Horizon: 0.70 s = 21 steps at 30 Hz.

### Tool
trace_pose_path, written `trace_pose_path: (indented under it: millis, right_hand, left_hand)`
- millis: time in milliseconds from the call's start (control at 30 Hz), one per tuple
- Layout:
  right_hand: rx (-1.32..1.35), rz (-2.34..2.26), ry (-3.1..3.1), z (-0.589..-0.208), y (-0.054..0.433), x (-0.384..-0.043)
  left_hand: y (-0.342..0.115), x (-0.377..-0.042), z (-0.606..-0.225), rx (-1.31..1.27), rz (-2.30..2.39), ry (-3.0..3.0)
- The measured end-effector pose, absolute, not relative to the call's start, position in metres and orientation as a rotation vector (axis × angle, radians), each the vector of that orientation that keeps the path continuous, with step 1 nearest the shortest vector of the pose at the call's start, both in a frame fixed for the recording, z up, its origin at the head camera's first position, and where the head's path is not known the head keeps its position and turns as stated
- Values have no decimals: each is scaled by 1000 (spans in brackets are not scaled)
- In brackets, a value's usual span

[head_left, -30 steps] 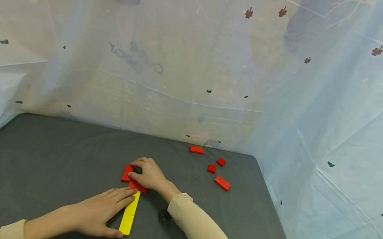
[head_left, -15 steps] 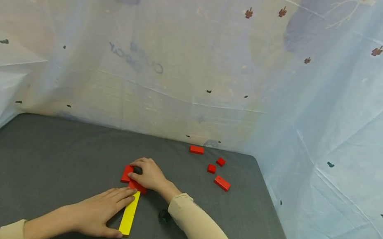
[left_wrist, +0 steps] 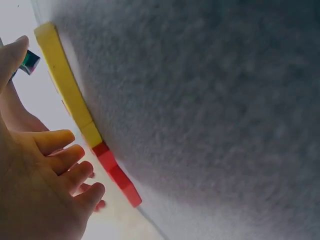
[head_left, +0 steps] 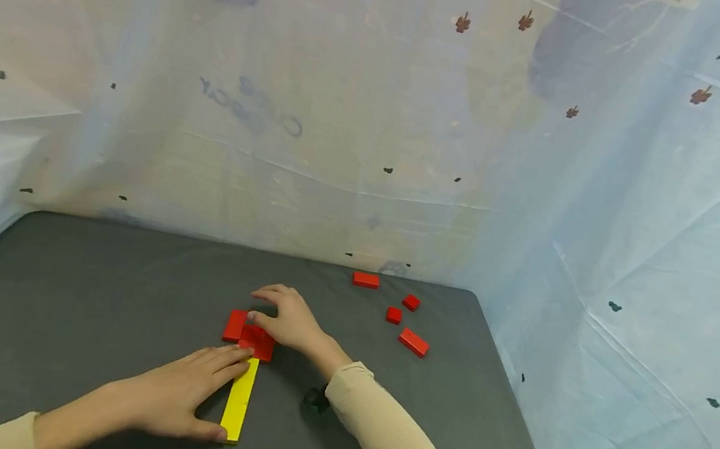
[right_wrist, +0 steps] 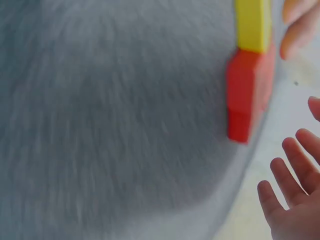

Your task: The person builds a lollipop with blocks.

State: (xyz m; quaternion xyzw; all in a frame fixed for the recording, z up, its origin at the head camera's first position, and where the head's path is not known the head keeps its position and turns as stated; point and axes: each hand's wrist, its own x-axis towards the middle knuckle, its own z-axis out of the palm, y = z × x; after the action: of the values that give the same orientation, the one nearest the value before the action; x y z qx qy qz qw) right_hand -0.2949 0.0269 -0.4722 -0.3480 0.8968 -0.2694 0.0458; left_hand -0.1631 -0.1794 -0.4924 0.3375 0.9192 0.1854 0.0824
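Soft, even light fills the head view, its source out of sight; the plastic curtain [head_left: 335, 205] glows cream at centre and bluish at right, with pale glare along its creases. Diffuse shadows lie on the dark grey tabletop [head_left: 125, 321] beside the right sleeve [head_left: 400, 435] and under the left wrist [head_left: 91, 406]. In the left wrist view the background washes out to near white, while the tabletop looks mottled and darkens toward the upper right. The right wrist view smears the tabletop into streaks, softens the red blocks [right_wrist: 241, 82], and bends the table edge into a curve.
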Motion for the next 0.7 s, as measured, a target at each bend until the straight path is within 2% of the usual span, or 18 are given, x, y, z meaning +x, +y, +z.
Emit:
trace_pose_path:
  millis: [333,700]
  right_hand:
    - [-949,-1083,2808,-446,87,-305]
    - [-704,-1109,2935,-452,185,-316]
  left_hand:
    - [-178,-185,-480,931,582,2804]
    - [-174,-198,-477,959,602,2766]
